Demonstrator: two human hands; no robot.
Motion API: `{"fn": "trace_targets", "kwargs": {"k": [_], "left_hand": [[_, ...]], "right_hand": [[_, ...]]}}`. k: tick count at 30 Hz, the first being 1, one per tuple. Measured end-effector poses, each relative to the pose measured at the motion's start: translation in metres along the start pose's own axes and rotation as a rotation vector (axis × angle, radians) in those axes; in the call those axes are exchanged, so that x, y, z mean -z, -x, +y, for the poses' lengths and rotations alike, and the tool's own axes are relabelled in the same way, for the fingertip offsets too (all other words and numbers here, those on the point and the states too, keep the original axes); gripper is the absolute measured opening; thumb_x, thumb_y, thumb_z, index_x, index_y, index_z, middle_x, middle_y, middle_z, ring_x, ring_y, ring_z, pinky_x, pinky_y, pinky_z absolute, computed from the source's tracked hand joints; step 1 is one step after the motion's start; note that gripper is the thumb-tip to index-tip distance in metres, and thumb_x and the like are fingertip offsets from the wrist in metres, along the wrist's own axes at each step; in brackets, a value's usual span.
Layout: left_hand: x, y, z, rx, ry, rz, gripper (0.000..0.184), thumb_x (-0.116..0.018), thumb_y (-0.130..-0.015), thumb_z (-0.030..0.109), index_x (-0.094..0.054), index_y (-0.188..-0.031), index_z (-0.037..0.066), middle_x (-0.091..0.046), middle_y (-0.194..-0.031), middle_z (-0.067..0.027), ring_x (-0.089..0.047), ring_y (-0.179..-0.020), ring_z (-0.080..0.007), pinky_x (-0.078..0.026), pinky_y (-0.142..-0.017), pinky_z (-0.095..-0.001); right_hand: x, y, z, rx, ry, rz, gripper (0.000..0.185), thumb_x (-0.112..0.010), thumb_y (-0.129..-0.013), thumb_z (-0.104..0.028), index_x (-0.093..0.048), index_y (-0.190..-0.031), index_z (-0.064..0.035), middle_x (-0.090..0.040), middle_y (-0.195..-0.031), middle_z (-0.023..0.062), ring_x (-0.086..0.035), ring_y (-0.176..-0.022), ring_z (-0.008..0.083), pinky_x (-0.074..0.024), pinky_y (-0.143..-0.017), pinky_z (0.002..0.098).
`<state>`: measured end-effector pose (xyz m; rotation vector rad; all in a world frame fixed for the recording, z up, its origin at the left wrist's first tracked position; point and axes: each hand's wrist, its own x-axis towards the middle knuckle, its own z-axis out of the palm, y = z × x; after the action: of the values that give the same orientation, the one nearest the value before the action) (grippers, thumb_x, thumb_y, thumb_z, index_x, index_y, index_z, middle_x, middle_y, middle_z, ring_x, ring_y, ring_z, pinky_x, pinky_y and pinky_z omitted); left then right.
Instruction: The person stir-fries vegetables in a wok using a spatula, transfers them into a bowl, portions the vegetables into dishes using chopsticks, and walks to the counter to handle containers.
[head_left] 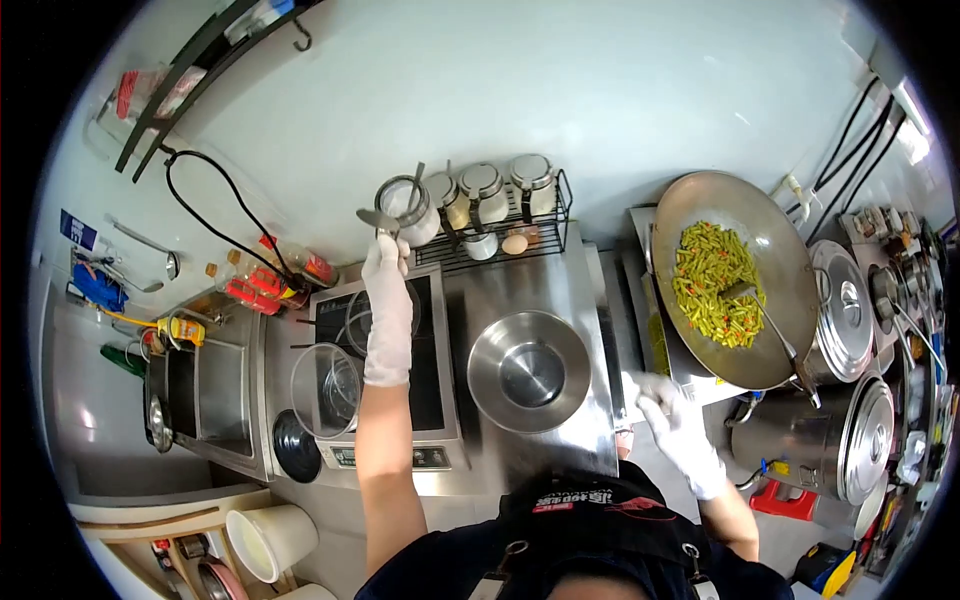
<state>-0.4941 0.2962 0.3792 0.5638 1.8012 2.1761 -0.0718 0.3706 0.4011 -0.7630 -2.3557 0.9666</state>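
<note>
At the fingertips of the white-gloved left hand [384, 268], a silver metal spoon [377, 217] is being pinched, its long axis slanting leftward and away. Just right of these fingers, a round glass jar with white contents [424, 229] is standing, well apart from the white-gloved right hand [676, 418], whose fingers are showing a curl; whether they are gripping anything cannot be told. Farther right, a black wire rack [548, 236] is bordering the reach; nearer the person, room is lying over a round steel bowl [530, 373].

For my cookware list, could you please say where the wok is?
In the head view, the wok is at right, beyond the right hand, beside a steel lid.
</note>
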Motion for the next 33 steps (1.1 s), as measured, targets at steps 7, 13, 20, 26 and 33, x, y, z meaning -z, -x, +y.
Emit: {"fn": "trace_targets", "kwargs": {"k": [7,13,20,26,33], "left_hand": [[-0.056,0.120,0.031,0.068,0.040,-0.203,0.020,-0.050,-0.096,0.018,-0.056,-0.080,0.007,-0.054,-0.075,0.0029,-0.038,-0.064,-0.0049,-0.031,-0.061,-0.0195],[-0.101,0.201,0.022,0.106,-0.179,-0.373,0.012,-0.052,-0.094,0.012,-0.060,-0.089,0.004,-0.056,-0.079,0.0030,-0.049,-0.078,-0.0043,-0.040,-0.073,-0.0196],[-0.139,0.234,-0.011,-0.059,-0.086,-0.593,0.016,-0.057,-0.094,0.018,-0.056,-0.089,0.002,-0.052,-0.086,0.0003,-0.049,-0.080,-0.0107,-0.040,-0.076,-0.0237],[-0.170,0.249,-0.019,-0.177,-0.163,-0.624,0.013,-0.060,-0.089,0.014,-0.054,-0.087,0.002,-0.051,-0.083,-0.0032,-0.048,-0.077,-0.0153,-0.041,-0.074,-0.0260],[-0.187,0.256,-0.022,-0.250,-0.249,-0.656,0.012,-0.060,-0.088,0.013,-0.055,-0.087,0.002,-0.051,-0.081,-0.0052,-0.049,-0.077,-0.0188,-0.042,-0.072,-0.0282]], "right_hand": [[-0.007,-0.098,-0.027,-0.040,-0.642,0.109,0.063,-0.067,-0.082,-0.003,-0.038,-0.138,-0.0023,-0.059,-0.093,0.0038,-0.055,-0.076,0.0088,-0.0476,-0.071,0.0232],[0.008,-0.084,-0.014,-0.065,-0.692,0.138,0.036,-0.070,-0.082,-0.009,-0.063,-0.116,-0.0051,-0.063,-0.081,0.0033,-0.054,-0.065,0.0083,-0.0470,-0.062,0.0245],[0.068,-0.033,0.029,0.299,-0.174,0.296,0.014,-0.066,-0.081,-0.003,-0.068,-0.095,-0.0034,-0.061,-0.074,0.0084,-0.059,-0.061,0.0225,-0.0461,-0.056,0.0301],[0.078,-0.015,0.053,0.080,-0.291,0.360,0.014,-0.065,-0.083,-0.004,-0.068,-0.097,-0.0026,-0.059,-0.071,0.0062,-0.056,-0.060,0.0146,-0.0442,-0.055,0.0268],[0.075,-0.008,0.065,-0.288,-0.664,0.351,0.016,-0.060,-0.088,-0.007,-0.066,-0.100,0.0025,-0.063,-0.075,0.0045,-0.054,-0.059,0.0089,-0.0447,-0.056,0.0231]]}}
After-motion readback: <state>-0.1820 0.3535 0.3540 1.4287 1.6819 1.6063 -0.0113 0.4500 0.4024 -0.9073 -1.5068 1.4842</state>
